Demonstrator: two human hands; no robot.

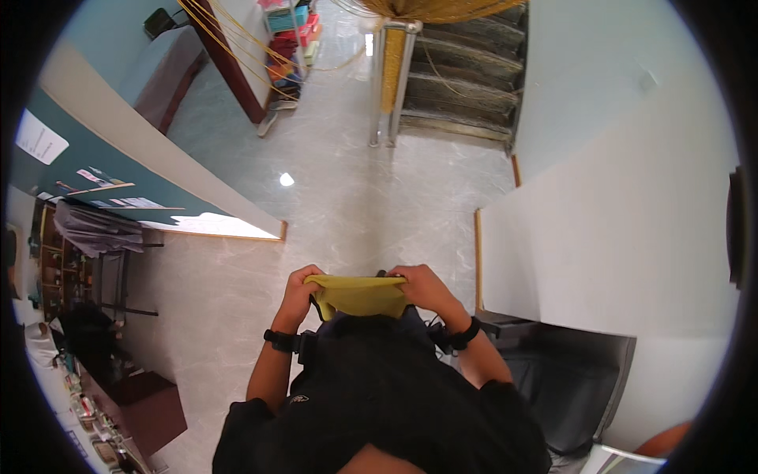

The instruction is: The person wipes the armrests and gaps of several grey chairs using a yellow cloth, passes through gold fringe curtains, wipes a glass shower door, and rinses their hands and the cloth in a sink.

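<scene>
A yellow-green cloth item (359, 294) with dark edging is stretched between my hands, close in front of my body. At its left end, my left hand (299, 292) is closed on the upper edge. My right hand (425, 287) grips the opposite end, with a small dark bit showing beside its fingertips. The upper edge runs nearly straight while the middle sags a little. What the lower part of the cloth looks like is hidden by my torso, so its exact kind cannot be told.
Pale marble-look floor (379, 205) lies ahead. Dark stairs (462, 75) with a metal post (387, 87) rise beyond. A wall end (280, 229) juts in at left, a white partition (584, 245) stands at right. A black chair (553, 379) and a maroon box (150, 411) flank me.
</scene>
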